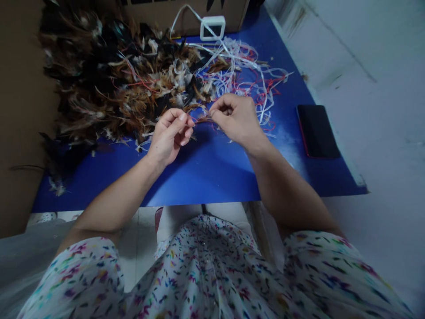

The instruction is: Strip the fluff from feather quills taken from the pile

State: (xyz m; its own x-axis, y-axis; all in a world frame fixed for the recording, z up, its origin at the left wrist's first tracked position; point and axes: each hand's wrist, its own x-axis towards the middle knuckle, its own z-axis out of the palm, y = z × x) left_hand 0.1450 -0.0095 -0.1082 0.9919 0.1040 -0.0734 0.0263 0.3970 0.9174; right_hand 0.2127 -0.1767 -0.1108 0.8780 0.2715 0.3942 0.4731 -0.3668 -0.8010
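Note:
Both hands are raised over the blue table, a short way apart. My left hand (pixel 170 135) pinches a thin reddish thread (pixel 196 119) between thumb and forefinger, its other fingers loosely curled. Facing it, my right hand (pixel 238 117) is closed in a pinch at the thread's other side; the fingertips hide exactly what they grip. Just beyond my left hand spreads a large heap of brown and black feathers (pixel 133 95). Behind my right hand lies a tangle of white ribbon strips (pixel 232 73) mixed with red threads.
A dark phone (pixel 318 131) lies at the table's right side. A small white-framed device (pixel 212 29) stands at the back against a cardboard box (pixel 182 17). More cardboard (pixel 20 110) rises at the left, and a pale wall (pixel 375 88) borders the right edge.

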